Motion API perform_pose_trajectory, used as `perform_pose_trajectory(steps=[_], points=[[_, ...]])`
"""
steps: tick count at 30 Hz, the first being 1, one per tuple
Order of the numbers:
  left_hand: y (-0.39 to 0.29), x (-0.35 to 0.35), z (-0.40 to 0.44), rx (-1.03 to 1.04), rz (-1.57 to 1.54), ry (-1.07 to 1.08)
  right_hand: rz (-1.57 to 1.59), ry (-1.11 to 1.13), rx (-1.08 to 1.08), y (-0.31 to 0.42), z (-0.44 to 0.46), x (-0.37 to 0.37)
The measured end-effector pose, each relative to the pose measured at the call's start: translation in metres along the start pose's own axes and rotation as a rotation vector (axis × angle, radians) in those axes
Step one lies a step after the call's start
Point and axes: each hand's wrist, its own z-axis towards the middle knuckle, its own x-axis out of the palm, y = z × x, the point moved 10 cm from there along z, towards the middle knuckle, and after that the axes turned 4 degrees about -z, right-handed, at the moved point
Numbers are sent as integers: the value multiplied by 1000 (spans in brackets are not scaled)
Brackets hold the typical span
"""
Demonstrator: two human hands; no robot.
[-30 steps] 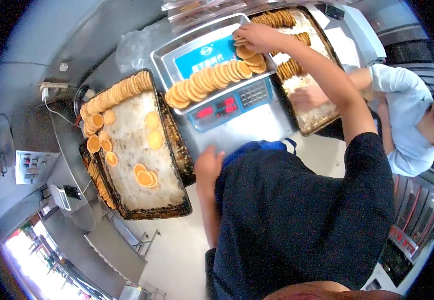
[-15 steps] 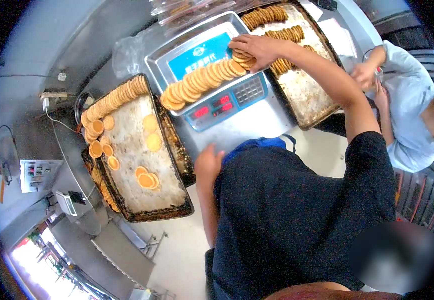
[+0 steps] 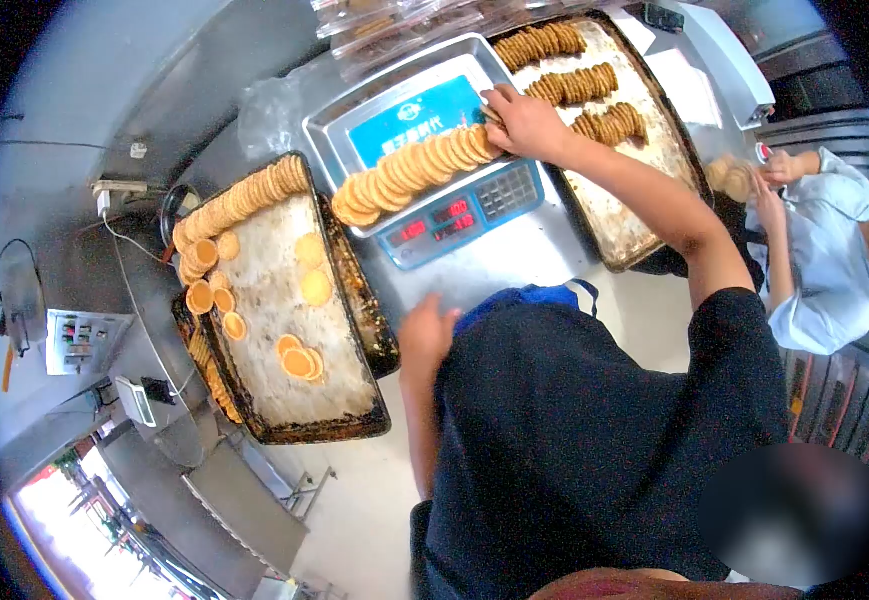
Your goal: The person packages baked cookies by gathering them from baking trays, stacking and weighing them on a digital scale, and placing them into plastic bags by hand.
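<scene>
A row of round golden biscuits (image 3: 415, 172) lies overlapped along the near side of the metal scale tray (image 3: 327, 140). At the row's right end, my right hand (image 3: 527, 125) curls its fingers round the last biscuits, which it partly hides. Below the tray, the scale's panel (image 3: 455, 218) shows red digits and a keypad. My left hand (image 3: 429, 335) hangs low near the front edge of the steel table, thumb apart from the fingers, with nothing in it. A blue label (image 3: 410, 115) covers part of the tray's bottom.
On the left, a baking tray (image 3: 285, 425) holds a long biscuit row and loose biscuits. Another tray (image 3: 635, 235) on the right bears three rows of darker biscuits (image 3: 575, 85). Plastic bags (image 3: 405, 30) lie behind the scale. A co-worker (image 3: 825, 250) stands at the right.
My right hand has closed the loose biscuits up against the row's right end. The co-worker's hand has drawn back from the right tray. The view has shifted slightly.
</scene>
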Motion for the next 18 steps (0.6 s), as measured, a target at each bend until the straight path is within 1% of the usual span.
perform_pose_trajectory(steps=[1, 2, 3, 5, 6, 9, 11, 12, 13, 14, 15, 16, 17, 18], points=[[2, 2, 1, 3, 3, 3, 26, -115, 70, -3, -4, -10], [0, 2, 2, 43, -3, -31, 28, -185, 100, -1, -6, -14], [-3, 3, 1, 87, -8, -60, 6, -175, 139, -2, -7, -9], [-13, 1, 6, 120, -19, -64, -50, -79, 202, 6, -4, -6], [-17, -2, 7, 133, -38, -83, -37, -138, 183, 10, -2, -9], [-17, 3, 10, 165, -48, -48, -55, -171, 239, 17, 1, -20], [-23, 4, 16, 244, -11, -62, -32, -48, 278, 7, 8, 6], [-38, -5, 13, 233, -17, -90, -54, -121, 261, 6, 5, 2], [-50, -12, 10, 290, -75, -110, -8, -126, 257, 7, 4, -3], [-53, -10, 14, 355, -102, -123, 41, -89, 279, 2, 7, 10], [-61, -10, 18, 308, -260, -79, 78, -120, 278, 0, 8, 23], [-73, -17, 16, 397, -334, -152, 109, -173, 249, 5, -2, 12], [-83, -22, 19, 456, -335, -206, 146, -235, 250, 8, -7, 5], [-105, -33, 21, 557, -292, -278, 117, -278, 256, 11, -15, -3]])
